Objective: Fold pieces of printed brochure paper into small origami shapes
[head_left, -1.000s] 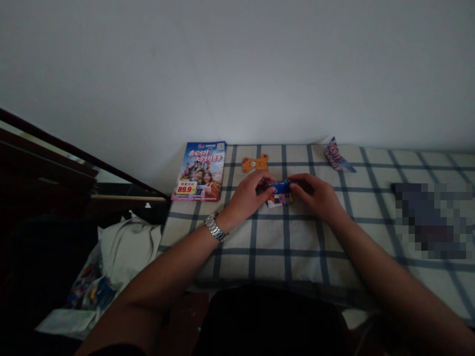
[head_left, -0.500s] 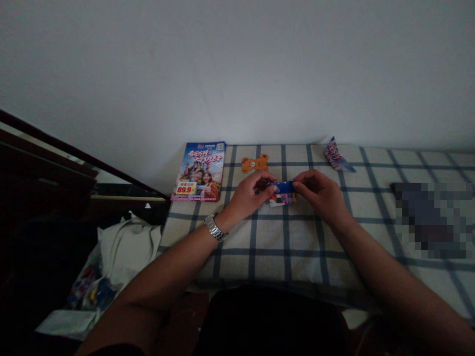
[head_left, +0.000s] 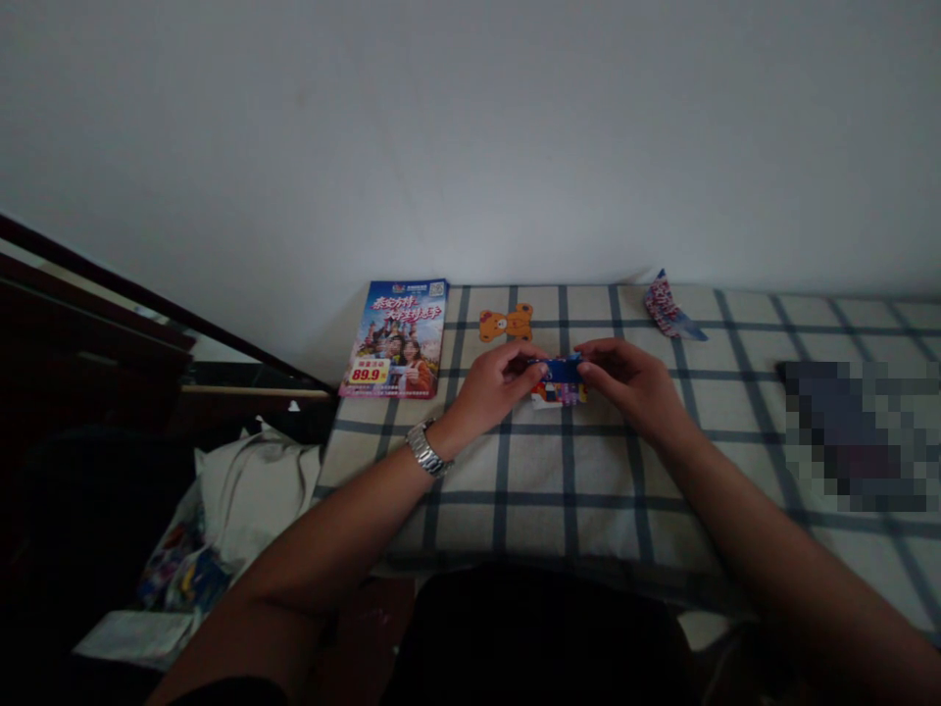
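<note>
- Blue folded paper (head_left: 563, 372) between the two hands, near the middle of the checked cloth (head_left: 536, 500); multicoloured print shows below the blue strip, on the side toward the person.
- Left hand (head_left: 500, 382): narrow, thumb and fingers pinching the left end of the paper; thumb on top, some fingertips hidden.
- Right hand (head_left: 630, 382): narrow too, thumb and index finger on the right end; other fingers curled, partly out of sight.
- Whether the paper touches the cloth or is held just above: cannot tell.
- Silver metal watch (head_left: 427, 449) on left wrist; right wrist bare.
- Orange cartoon bear (head_left: 506, 323), flat on the cloth, just beyond the left hand, lying sideways, head to the left.
- Stack of leaflets (head_left: 397, 338) at the cloth's far left corner, near the wall (head_left: 515, 127); top one printed "89.9", QR code at upper right.
- Pink-and-blue paper (head_left: 670, 312), creased, by the wall, beyond the right hand, one part standing up.
- Dark object (head_left: 845, 422) far right on the cloth, pixelated, cannot tell what.
- White bag (head_left: 257, 480) lower left, below the cloth's edge, colourful packaging (head_left: 187, 574) beside it; dark wooden rail (head_left: 147, 304) above.
</note>
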A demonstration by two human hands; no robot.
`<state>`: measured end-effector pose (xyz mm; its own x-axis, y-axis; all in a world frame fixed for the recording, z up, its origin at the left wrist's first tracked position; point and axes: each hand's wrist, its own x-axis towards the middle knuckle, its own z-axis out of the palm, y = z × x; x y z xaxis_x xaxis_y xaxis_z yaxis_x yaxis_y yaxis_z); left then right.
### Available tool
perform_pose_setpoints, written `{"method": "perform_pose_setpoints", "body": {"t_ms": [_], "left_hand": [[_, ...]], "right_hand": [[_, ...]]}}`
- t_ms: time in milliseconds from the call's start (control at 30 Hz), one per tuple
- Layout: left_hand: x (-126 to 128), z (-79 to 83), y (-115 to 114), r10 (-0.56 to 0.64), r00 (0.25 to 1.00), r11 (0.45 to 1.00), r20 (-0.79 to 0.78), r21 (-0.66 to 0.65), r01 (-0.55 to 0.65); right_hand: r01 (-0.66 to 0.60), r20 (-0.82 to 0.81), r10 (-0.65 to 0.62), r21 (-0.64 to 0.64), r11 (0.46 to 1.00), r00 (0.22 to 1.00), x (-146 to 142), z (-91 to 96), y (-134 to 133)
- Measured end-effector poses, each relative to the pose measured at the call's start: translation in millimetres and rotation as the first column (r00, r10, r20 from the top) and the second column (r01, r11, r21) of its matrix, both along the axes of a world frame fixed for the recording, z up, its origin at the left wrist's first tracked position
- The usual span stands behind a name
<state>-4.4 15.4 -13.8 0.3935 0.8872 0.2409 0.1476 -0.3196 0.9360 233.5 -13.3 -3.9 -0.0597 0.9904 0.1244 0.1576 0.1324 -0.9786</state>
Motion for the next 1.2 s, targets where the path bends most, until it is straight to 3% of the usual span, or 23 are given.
{"method": "perform_pose_setpoints", "body": {"t_ms": [233, 533, 833, 1200], "left_hand": [[1.4, 2.7, -2.4, -0.033, 0.999, 0.999, 0.008, -0.006, 0.033], [1.6, -1.4, 2.0, -0.027, 1.0, 0.999, 0.012, -0.04, 0.027], [0.5, -2.0, 1.4, 0.019, 1.0, 0.999, 0.021, -0.042, -0.018], [1.9, 3.7, -0.1, 0.027, 0.997, 0.998, 0.071, -0.064, -0.022]], "right_hand": [[-0.005, 0.063, 0.006, -0.008, 1.0, 0.998, 1.4, 0.9, 1.1], [0.082, 0.137, -0.09, 0.07, 0.994, 0.986, 0.5, 3.5, -0.8], [0.052, 0.078, -0.052, -0.001, 0.999, 0.996, -0.5, 7.6, -0.2], [0.078, 0.082, -0.079, 0.011, 0.997, 0.993, 1.5, 4.3, -0.5]]}}
